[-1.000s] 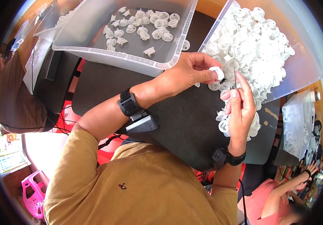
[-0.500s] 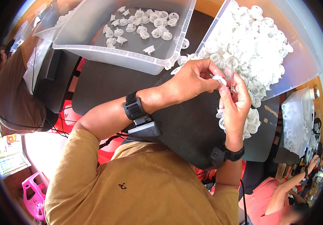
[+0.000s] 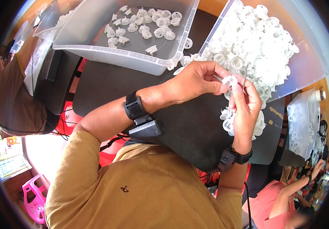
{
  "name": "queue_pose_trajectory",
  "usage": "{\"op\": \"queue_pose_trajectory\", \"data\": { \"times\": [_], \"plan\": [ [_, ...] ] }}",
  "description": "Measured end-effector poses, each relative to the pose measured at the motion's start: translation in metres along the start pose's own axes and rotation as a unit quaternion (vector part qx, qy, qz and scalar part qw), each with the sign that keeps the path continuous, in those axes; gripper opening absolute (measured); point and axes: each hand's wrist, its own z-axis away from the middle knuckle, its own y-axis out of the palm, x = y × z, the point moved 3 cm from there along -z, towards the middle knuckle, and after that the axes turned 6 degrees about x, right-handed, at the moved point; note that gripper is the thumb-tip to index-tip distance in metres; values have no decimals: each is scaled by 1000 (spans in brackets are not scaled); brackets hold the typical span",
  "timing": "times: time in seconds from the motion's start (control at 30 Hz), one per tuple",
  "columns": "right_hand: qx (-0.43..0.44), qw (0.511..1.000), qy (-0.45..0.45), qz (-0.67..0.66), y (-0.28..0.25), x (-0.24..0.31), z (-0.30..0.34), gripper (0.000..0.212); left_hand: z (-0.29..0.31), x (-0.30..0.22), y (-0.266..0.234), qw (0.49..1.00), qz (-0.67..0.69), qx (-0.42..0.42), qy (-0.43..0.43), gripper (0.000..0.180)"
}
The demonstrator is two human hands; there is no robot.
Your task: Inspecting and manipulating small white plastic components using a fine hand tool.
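Note:
A small white plastic ring-shaped part (image 3: 229, 81) is pinched between the thumb and fingers of my left hand (image 3: 200, 80), above the dark table. Close on its right, my right hand (image 3: 246, 108) is closed round a thin metal tool (image 3: 245, 74) whose slim shaft points up past the fingers; its exact kind cannot be made out. The right fingertips are at the part's edge, and whether they touch it is unclear. Below and beside the right hand lies a small pile of similar white parts (image 3: 228, 124).
A clear plastic bin (image 3: 160, 68) with scattered white parts stands at the back left. Another clear bin (image 3: 305, 57), heaped with them, tilts at the back right. A smaller tub (image 3: 302, 122) stands far right. The black table (image 3: 115, 82) spans between. Other people sit at both sides.
Both hands have shifted slightly to the right. The white part has turned, so its ring face shows more. The right hand and its tool have tilted and drawn a little away from the part.

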Motion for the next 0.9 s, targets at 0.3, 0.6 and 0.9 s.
{"op": "queue_pose_trajectory", "data": {
  "times": [0.3, 0.6, 0.9],
  "plan": [
    [32, 982, -58, 180, -11, 4, 6, 32, -1, -2, -14, 998, 45, -40, -2, 30],
    [29, 975, -55, 214, -8, 3, 5, 36, -1, -8, -21, 998, -6, -67, -3, 30],
    [22, 956, -106, 271, -4, 2, 4, 36, -2, -6, -23, 997, 15, -69, 18, 31]
  ]
}}
